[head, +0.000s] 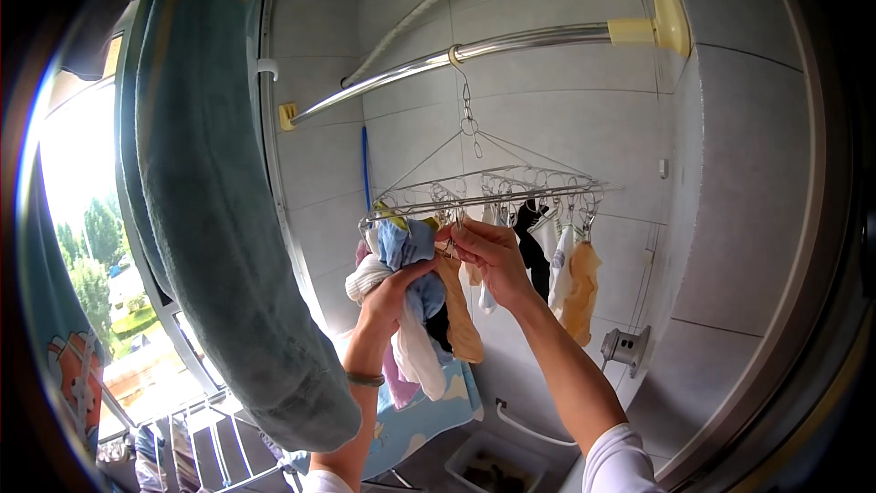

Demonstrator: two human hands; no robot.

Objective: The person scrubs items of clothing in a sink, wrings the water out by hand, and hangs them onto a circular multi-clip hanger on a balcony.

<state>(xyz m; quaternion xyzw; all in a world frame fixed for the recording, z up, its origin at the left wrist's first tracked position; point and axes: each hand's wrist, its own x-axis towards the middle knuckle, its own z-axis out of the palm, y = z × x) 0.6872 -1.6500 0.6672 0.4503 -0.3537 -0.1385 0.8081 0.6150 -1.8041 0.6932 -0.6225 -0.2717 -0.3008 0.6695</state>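
A metal clip hanger point(479, 198) hangs by its hook and chain from a steel rod point(534, 38). My right hand point(494, 257) pinches a wire clip point(457, 226) on its near side. Below the clip hangs a tan sock point(460, 308). My left hand point(393, 294) is closed around a bunch of small garments, among them a blue cloth point(405, 243), a striped white one point(367, 277) and a pale one hanging down point(419, 356). An orange sock point(582, 281), a white sock point(561, 267) and a black one point(537, 260) hang from clips at the right.
A thick grey-green towel or blanket point(219, 219) hangs close at the left, beside the window. A drying rack point(226, 445) with laundry stands lower left. Below are a blue patterned cloth point(424, 418) and a plastic tub point(499, 465). A tiled wall lies behind.
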